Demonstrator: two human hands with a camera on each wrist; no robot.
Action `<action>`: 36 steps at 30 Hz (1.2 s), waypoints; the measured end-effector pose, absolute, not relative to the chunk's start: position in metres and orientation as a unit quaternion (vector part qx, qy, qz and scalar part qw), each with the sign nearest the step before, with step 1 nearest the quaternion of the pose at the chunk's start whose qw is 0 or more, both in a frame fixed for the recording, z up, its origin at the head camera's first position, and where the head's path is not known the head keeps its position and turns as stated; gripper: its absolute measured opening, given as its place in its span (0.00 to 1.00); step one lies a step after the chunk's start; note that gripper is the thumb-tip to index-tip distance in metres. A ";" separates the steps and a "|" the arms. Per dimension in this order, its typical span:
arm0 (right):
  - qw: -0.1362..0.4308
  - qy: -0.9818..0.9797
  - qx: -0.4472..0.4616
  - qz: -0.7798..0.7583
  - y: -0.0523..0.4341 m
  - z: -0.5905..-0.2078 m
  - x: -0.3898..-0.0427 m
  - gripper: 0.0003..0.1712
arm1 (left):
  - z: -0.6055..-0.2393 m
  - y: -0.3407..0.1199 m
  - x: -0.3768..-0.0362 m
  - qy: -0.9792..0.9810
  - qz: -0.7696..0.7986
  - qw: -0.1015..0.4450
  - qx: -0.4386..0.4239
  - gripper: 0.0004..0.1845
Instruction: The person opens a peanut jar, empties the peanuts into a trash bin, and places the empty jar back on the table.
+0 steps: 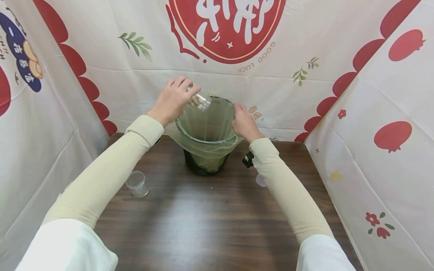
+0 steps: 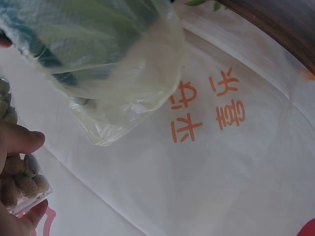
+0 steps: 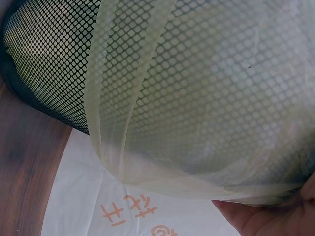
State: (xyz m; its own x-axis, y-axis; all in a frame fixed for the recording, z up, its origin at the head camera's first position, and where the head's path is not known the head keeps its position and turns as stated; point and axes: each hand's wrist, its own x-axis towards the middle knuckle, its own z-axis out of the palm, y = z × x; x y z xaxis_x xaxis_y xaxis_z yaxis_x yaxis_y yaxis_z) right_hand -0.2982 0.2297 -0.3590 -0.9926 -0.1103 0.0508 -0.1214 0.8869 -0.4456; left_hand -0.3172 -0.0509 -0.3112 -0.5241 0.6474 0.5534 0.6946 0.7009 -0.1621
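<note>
A black mesh bin [image 1: 205, 165] lined with a pale green plastic bag [image 1: 207, 124] stands at the back of the dark wooden table [image 1: 203, 226]. My left hand [image 1: 173, 99] grips a clear cup of peanuts [image 1: 199, 101], tipped over the bin's far left rim. In the left wrist view my fingers [image 2: 19, 140] curl round the peanut cup [image 2: 22, 177], with the bag [image 2: 113, 64] beside it. My right hand [image 1: 245, 122] holds the bin's right rim. The right wrist view shows the mesh bin [image 3: 162, 73] close up and part of my hand [image 3: 275, 216] under the bag's edge.
An empty clear cup [image 1: 137, 183] stands on the table left of the bin, beside my left forearm. A small clear lid or cup [image 1: 261, 180] peeks out under my right forearm. Printed cloth walls [image 1: 373, 113] close in the table on three sides.
</note>
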 end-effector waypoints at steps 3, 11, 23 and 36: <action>0.015 -0.971 0.060 0.232 0.230 -0.359 -0.297 0.42 | -0.315 -0.051 -0.318 -0.863 -0.025 0.308 -0.400 0.24; 0.015 -0.970 0.056 0.235 0.229 -0.359 -0.297 0.43 | -0.314 -0.052 -0.318 -0.860 0.015 0.305 -0.410 0.24; 0.015 -0.970 0.056 0.236 0.229 -0.360 -0.297 0.43 | -0.311 -0.051 -0.319 -0.853 0.076 0.305 -0.416 0.22; 0.006 -0.970 0.052 0.236 0.228 -0.358 -0.297 0.44 | -0.309 -0.052 -0.316 -0.847 0.127 0.278 -0.435 0.23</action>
